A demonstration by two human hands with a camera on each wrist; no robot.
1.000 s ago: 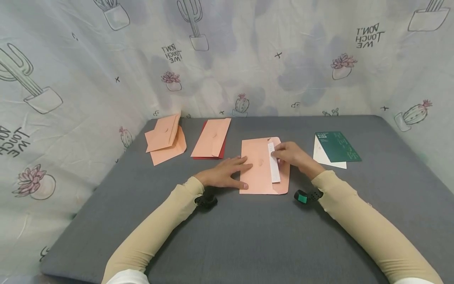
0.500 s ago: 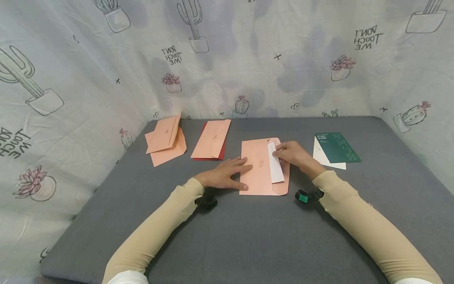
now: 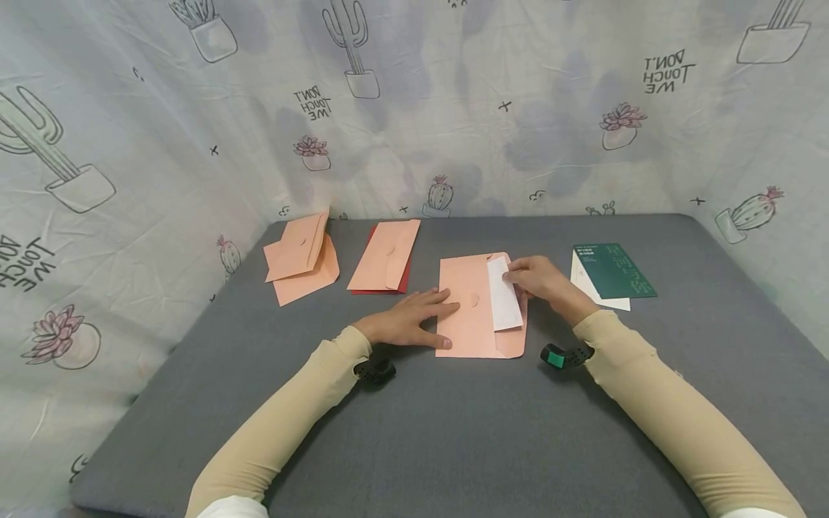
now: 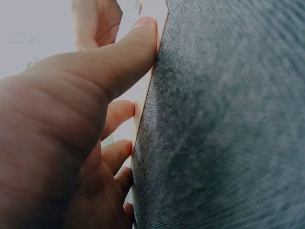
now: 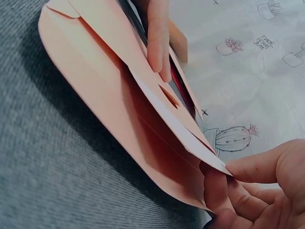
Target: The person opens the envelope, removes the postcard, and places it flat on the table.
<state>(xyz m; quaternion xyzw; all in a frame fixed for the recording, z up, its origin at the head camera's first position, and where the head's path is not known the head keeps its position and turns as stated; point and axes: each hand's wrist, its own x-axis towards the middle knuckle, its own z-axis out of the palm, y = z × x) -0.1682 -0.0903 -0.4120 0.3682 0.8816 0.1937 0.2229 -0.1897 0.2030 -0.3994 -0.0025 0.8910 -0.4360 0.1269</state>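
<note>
A salmon-pink envelope (image 3: 463, 324) lies in front of me with its flap side to the right. My left hand (image 3: 411, 316) rests on its left edge, fingers spread and fairly straight; the left wrist view shows the thumb (image 4: 136, 45) pressing close to that edge. My right hand (image 3: 542, 283) pinches the right edge of a folded white paper (image 3: 505, 298) that sticks out of the envelope's opening. In the right wrist view the thumb and fingers (image 5: 250, 169) grip its corner above the flap (image 5: 86, 81). The rest of the paper is hidden inside.
At the back left, pink envelopes (image 3: 298, 248) overlap. Beside them another pink envelope (image 3: 385, 252) lies over a red one (image 3: 404, 280). A dark green card (image 3: 615, 270) covers part of a white sheet (image 3: 583, 284) on the right. A patterned curtain (image 3: 388, 144) hangs behind the grey table (image 3: 414, 432).
The white paper shows wider and reaches further right out of the envelope as my right hand shifts slightly right. My left hand stays in place on the envelope.
</note>
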